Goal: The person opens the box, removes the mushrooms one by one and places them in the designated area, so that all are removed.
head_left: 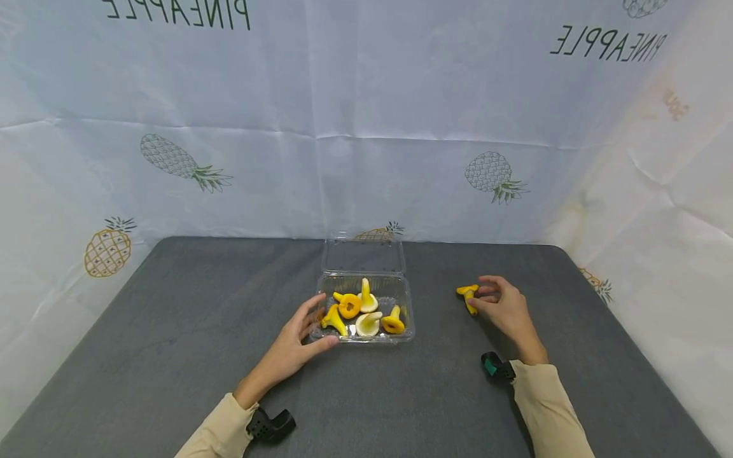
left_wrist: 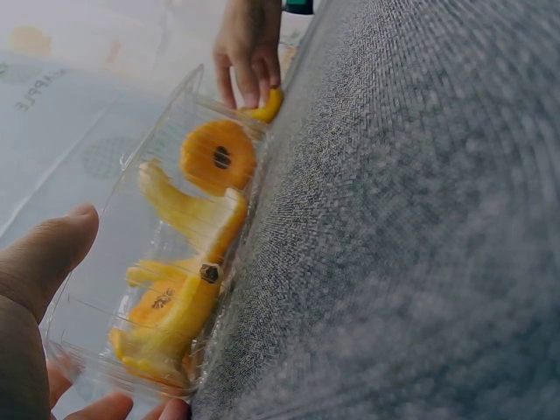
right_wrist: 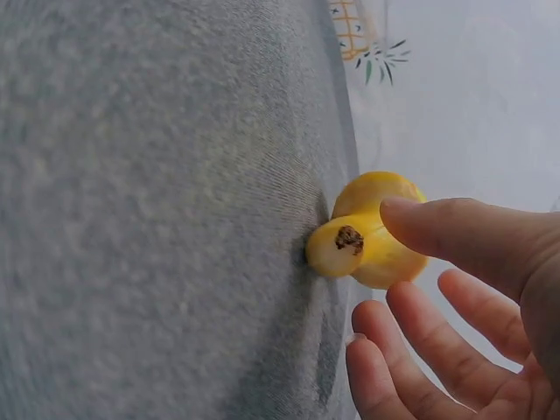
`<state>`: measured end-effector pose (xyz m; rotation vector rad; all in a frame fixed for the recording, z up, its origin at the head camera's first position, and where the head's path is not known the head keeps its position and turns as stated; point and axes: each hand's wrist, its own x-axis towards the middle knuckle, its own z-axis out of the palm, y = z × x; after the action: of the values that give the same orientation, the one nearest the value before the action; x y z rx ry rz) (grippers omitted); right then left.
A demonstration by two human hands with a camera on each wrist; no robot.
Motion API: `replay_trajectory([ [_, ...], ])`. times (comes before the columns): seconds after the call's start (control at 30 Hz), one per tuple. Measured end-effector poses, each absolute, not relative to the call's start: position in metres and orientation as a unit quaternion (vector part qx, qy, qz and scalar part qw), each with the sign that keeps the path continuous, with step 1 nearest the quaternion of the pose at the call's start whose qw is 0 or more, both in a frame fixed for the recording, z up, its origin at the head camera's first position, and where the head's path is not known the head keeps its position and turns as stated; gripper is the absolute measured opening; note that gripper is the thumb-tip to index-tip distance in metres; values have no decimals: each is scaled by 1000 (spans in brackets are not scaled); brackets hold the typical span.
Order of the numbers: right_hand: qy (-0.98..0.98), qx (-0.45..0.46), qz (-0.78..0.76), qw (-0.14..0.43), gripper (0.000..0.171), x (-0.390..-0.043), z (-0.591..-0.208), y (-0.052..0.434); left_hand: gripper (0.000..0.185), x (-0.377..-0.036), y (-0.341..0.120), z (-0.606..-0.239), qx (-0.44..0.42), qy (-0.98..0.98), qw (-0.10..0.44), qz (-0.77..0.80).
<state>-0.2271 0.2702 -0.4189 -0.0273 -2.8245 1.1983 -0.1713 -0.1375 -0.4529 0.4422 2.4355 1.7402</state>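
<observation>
Your right hand (head_left: 506, 308) pinches a small, light, smooth yellow mushroom (head_left: 468, 296) by its stem on the worktop (head_left: 172, 331), right of the clear box (head_left: 366, 308) your left hand (head_left: 298, 343) grips.

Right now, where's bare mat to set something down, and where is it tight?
Bare grey mat left of the clear clamshell box; more along the near edge between the two sleeves. Also free: the strip between the box and the loose yellow mushroom. Crowded: inside the box, and around it where the left hand holds its corner. The right hand covers the mushroom's spot.
</observation>
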Motion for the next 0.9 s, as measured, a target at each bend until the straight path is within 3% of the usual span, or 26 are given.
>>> replay_trajectory([
  [0.4,-924,-6,379,46,57,-223,-408,277,82,-171,-138,-454,150,805,51,572],
  [0.9,-919,61,385,56,52,-219,-393,270,82,-172,-138,-454,153,802,53,575],
])
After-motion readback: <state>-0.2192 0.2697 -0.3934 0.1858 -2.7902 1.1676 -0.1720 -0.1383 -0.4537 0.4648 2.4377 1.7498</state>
